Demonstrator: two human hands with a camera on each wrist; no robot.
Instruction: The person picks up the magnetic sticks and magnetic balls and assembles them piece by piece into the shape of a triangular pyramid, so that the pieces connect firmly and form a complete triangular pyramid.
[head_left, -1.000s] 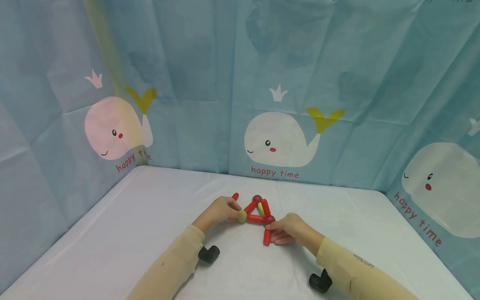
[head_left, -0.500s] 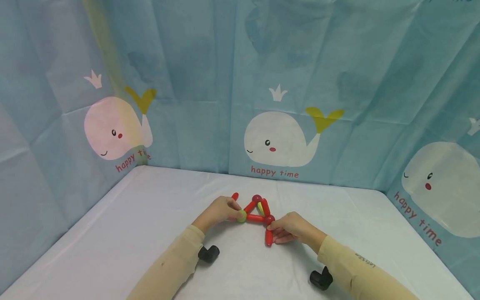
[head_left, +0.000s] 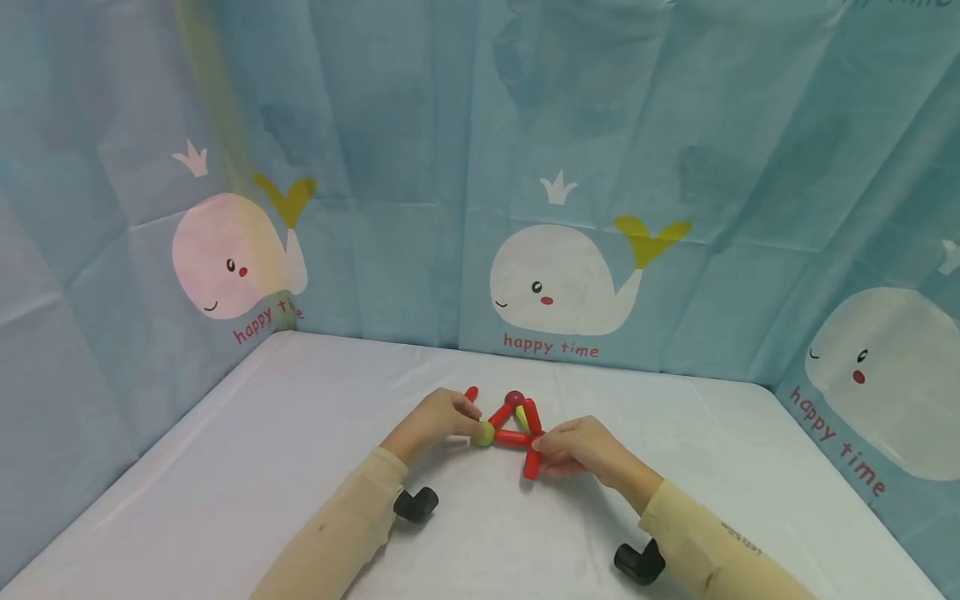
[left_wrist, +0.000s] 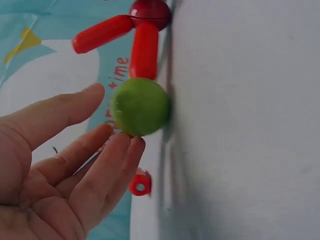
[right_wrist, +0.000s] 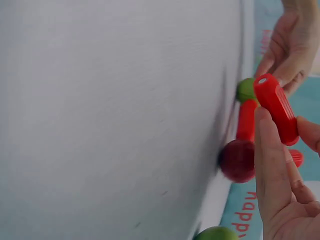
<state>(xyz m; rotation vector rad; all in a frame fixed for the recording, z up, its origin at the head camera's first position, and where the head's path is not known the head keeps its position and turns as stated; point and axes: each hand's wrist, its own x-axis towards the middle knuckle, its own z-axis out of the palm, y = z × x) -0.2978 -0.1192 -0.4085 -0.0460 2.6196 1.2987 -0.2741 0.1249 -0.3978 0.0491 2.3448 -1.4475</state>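
My right hand (head_left: 588,454) pinches a red rod (right_wrist: 277,111) between thumb and fingers, over the near dark red ball (right_wrist: 239,161). That ball is mostly hidden in the head view. My left hand (head_left: 438,421) is at a green ball (left_wrist: 140,106), fingertips right against its edge and thumb apart from it. Red rods (head_left: 512,437) join the green ball to the dark red balls, making a triangle on the table. A far dark red ball (head_left: 514,399) forms its back corner. Another red rod (head_left: 529,415) sticks up from the near dark red ball.
Behind the left hand lies a further red rod (head_left: 471,393). A second green ball (right_wrist: 217,233) shows at the bottom of the right wrist view. The white-covered table (head_left: 315,433) meets a blue whale-print curtain (head_left: 390,250) at the back.
My right hand has risen slightly, bringing the red rod up from in front of the near dark red ball to over it. The left hand has stayed nearly still at the green ball.
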